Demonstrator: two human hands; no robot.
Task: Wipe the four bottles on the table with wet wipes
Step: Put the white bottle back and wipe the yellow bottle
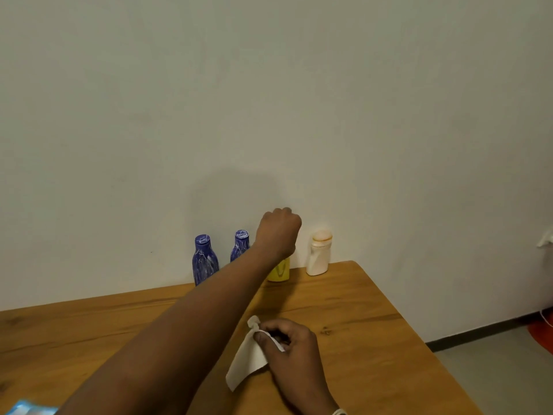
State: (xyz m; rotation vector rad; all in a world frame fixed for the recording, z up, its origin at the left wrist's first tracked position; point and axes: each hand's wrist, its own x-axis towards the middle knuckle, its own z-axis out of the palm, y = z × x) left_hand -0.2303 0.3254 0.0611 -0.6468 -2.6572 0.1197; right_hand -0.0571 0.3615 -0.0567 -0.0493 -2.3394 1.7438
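Along the wall at the back of the wooden table (359, 310) stand two blue bottles (204, 260) (240, 244), a yellow bottle (279, 271) and a white bottle (319, 254) with an orange cap. My left hand (278, 232) reaches across and closes around the top of the yellow bottle, hiding its upper part. The left forearm covers the lower half of the second blue bottle. My right hand (294, 351) rests near the table's middle, pinching a white wet wipe (248, 357) that hangs down to the tabletop.
A blue wet-wipe pack (28, 408) peeks in at the bottom left corner. The table's right edge runs diagonally, with grey floor (493, 369) beyond. A red object (543, 327) lies on the floor at the far right, below a white wall fixture (546, 239).
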